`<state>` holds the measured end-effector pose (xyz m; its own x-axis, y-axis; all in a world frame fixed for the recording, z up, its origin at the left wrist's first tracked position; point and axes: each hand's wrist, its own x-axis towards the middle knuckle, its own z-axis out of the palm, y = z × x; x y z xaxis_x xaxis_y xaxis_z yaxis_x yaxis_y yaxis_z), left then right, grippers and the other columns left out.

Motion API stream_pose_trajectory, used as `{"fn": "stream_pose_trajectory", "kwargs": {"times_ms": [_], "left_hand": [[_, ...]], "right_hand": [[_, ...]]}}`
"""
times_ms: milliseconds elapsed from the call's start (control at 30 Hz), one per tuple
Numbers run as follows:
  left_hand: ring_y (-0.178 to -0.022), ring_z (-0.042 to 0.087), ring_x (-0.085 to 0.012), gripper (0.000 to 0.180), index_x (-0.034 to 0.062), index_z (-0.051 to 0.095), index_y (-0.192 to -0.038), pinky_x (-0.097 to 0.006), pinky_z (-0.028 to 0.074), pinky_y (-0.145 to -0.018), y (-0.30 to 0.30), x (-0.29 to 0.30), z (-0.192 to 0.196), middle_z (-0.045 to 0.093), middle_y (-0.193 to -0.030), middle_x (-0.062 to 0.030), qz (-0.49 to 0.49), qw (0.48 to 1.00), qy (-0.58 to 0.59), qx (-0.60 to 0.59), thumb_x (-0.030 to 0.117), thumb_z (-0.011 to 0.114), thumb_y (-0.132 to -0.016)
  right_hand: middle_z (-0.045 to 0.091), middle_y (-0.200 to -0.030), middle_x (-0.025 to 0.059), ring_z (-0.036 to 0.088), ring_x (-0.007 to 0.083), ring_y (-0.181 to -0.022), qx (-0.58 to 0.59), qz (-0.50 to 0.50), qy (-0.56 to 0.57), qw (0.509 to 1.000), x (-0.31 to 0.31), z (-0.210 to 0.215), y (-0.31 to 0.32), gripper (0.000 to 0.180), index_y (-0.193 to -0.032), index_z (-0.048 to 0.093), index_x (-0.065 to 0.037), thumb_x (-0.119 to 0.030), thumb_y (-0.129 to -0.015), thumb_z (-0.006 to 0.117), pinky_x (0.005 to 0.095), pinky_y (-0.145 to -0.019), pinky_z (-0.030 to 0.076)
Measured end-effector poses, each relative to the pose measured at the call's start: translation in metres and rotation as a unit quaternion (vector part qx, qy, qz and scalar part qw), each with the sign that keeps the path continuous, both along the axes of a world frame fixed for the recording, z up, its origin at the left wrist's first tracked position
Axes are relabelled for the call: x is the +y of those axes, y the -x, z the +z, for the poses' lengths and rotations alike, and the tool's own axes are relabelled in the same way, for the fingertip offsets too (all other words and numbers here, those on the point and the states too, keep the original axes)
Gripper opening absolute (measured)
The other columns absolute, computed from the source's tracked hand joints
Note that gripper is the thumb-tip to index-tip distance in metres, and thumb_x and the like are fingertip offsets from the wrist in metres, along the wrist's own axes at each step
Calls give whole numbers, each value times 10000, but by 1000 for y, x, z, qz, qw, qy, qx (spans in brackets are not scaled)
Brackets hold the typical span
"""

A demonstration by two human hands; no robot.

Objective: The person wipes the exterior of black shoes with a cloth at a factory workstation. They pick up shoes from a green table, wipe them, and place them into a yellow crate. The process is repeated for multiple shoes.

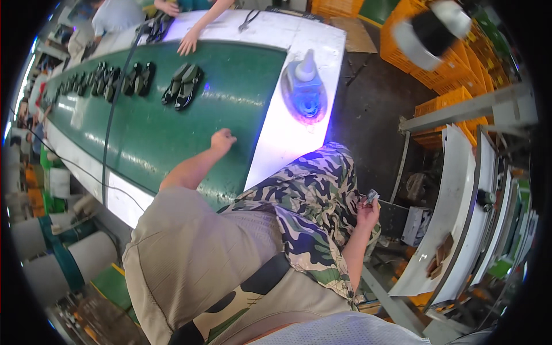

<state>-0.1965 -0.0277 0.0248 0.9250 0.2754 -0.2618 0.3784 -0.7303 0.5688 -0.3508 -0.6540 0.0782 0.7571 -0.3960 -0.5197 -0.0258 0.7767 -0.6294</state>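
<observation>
Hands first: left hand (222,140) is curled into a loose fist, resting on the green belt (172,132) near its right edge, nothing visible in it. Right hand (368,211) is down by the person's right knee, off the belt, fingers closed around a small grey object (371,197); too small to tell what it is.

Dark shoe soles (183,86) lie in a pair further up the belt, well apart from the left hand. More soles (109,79) sit in a row toward the belt's far left end. A black cable (109,126) runs across the belt lengthwise.

White bottle (305,66) stands on a blue-lit pad (305,95) on the white border at the belt's right edge. Another person's hand (187,43) rests flat on the far edge. Orange crates (443,63) are stacked right of the belt, curved white racks (460,213) below them.
</observation>
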Motion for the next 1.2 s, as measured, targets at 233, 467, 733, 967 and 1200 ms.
{"fn": "stream_pose_trajectory", "kwargs": {"times_ms": [233,467,733,967,1200], "left_hand": [[-885,702,-288,617,-13,621,-1214,-394,538,-843,-46,85,-15,730,-976,-138,241,966,91,-6,308,804,-720],[-1112,601,-329,685,21,604,-1239,-417,480,-962,-114,144,48,636,-1174,-169,264,952,-78,-136,325,841,-673],[-1185,602,-316,872,33,526,-1344,-410,454,-1021,-203,179,85,609,-1307,-185,102,986,-126,-42,410,863,-634],[-1159,624,-316,696,83,572,-1268,-428,496,-962,-221,178,87,657,-1237,-149,65,964,-226,127,510,762,-753],[-1093,621,-337,536,101,682,-1110,-418,494,-959,-163,163,73,684,-1136,-144,-305,929,-197,-73,256,837,-621]], "right_hand": [[689,-962,59,650,238,-875,36,16,55,998,1,36,-34,174,-1072,649,-88,-200,-938,643,375,-711,477],[681,-945,70,641,240,-860,22,83,97,992,35,68,-87,170,-1020,641,-82,-204,-907,676,385,-705,475],[678,-940,87,635,213,-804,26,158,183,970,84,89,-163,95,-951,625,-61,-106,-889,682,343,-654,508],[622,-858,6,560,91,-759,-36,227,432,872,167,99,-237,114,-877,618,-22,-4,-834,722,250,-724,485],[669,-834,86,658,208,-766,-70,239,783,570,232,99,-286,146,-850,679,-49,-99,-753,777,320,-735,519]]}}
